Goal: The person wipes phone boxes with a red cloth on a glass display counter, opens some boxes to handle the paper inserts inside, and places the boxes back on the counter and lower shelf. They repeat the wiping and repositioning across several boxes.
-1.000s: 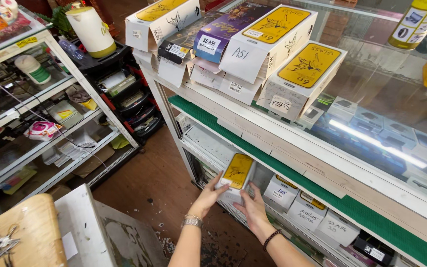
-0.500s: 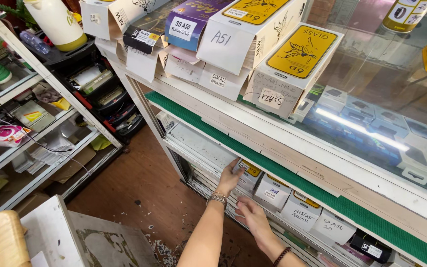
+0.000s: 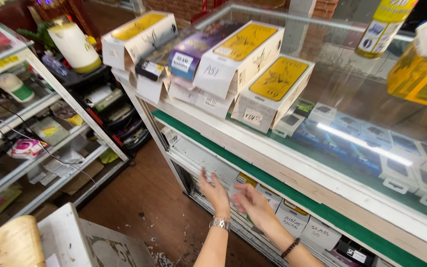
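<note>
While both hands are held before the lower shelf (image 3: 292,232) of the glass bench (image 3: 371,163), nothing is gripped: the left hand (image 3: 214,190) is spread open, the right hand (image 3: 252,203) loosely open. White boxes (image 3: 292,217) are stood in a row on that shelf, just beyond the fingers. Yellow-topped boxes (image 3: 268,81) are stacked on the bench top.
</note>
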{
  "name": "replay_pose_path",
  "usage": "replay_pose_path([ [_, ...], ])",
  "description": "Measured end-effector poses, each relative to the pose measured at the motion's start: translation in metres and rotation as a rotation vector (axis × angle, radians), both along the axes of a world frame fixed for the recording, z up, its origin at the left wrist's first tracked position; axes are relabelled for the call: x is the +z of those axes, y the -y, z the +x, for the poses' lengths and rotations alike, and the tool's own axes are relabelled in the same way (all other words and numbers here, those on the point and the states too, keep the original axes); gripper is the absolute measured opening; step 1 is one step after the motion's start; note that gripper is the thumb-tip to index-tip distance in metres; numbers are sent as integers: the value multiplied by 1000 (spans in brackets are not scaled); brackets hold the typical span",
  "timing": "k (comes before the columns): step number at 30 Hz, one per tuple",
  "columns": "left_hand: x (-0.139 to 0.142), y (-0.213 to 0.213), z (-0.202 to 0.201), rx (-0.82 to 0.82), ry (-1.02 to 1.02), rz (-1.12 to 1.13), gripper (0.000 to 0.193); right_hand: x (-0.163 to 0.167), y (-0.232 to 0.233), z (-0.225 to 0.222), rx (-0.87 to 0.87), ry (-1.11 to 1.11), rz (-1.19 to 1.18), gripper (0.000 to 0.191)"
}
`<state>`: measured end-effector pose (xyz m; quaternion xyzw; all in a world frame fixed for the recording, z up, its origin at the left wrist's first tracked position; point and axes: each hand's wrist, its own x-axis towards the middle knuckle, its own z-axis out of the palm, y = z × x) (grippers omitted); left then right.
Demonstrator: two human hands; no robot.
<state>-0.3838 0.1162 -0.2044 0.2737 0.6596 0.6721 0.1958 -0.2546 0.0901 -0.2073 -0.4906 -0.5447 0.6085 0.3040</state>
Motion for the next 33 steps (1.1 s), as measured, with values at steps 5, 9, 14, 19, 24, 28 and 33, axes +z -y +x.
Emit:
replay_pose_path([
  [5, 89, 21, 12, 188, -393, 304, 56, 112, 2, 3, 79, -170, 168, 38],
  [9, 156, 15, 25, -171, -495, 310, 37, 176, -2, 29, -10, -233, 170, 38],
  [14, 197, -14, 48, -239, -718, 246, 69, 208, -11, 74, -156, -276, 104, 39],
  [19, 200, -22, 55, -314, -766, 159, 71, 209, -18, 107, -201, -237, 118, 39],
  [24, 203, -9, 73, -408, -741, 134, 68, 199, -22, 126, -298, -229, 158, 47],
  [28, 203, 42, 120, -512, -752, 135, 67, 185, -24, 142, -585, 109, 253, 71],
  [33, 209, 99, 173, -614, -807, 115, 75, 182, 4, 198, -564, 373, 723, 81],
])
